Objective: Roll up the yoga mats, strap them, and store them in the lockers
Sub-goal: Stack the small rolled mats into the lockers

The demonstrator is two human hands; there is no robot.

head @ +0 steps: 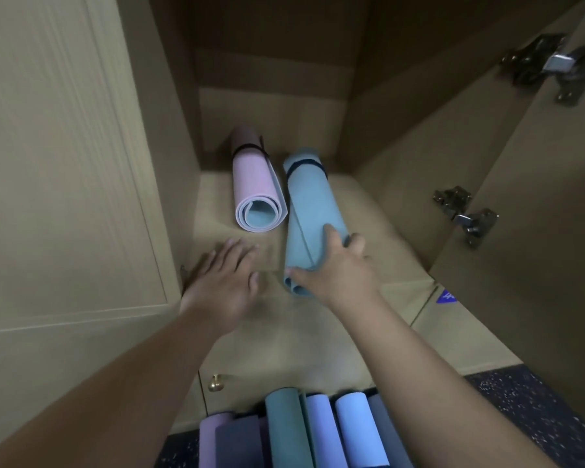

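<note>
The right hand [335, 261] grasps the near end of the strapped blue mat [306, 211] on the locker shelf [368, 211]. Just left of it, the left hand [222, 278] hovers released, fingers spread. Beyond the left hand's fingertips lies the strapped pink mat [255, 184].

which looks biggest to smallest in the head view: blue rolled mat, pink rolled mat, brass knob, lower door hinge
1. blue rolled mat, held by the right hand
2. pink rolled mat, which lies farther back, so the order of these two is unsure
3. lower door hinge
4. brass knob
</note>
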